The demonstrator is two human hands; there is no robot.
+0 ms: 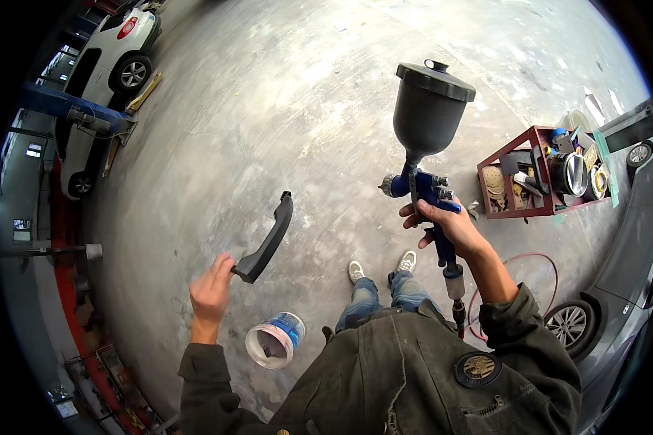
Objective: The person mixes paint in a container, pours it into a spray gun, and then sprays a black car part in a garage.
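Note:
In my right hand (453,225) is a blue spray gun (432,190) with a dark grey gravity cup (432,109), lidded and upright on top. The gun's nozzle points left, and a clear filter and hose fitting hang below its grip. My left hand (212,288) pinches the lower end of a black car door handle (268,243), which slants up to the right in front of the nozzle, some way apart from it. How the fingers hold that end is partly hidden.
A white bucket with a blue label (276,339) stands on the floor below my left hand. To the right are a red metal cart (519,210) loaded with cans and tools, a red hose (540,255) and a grey car (624,268). A white car (112,61) stands by a blue lift post (58,103) at far left.

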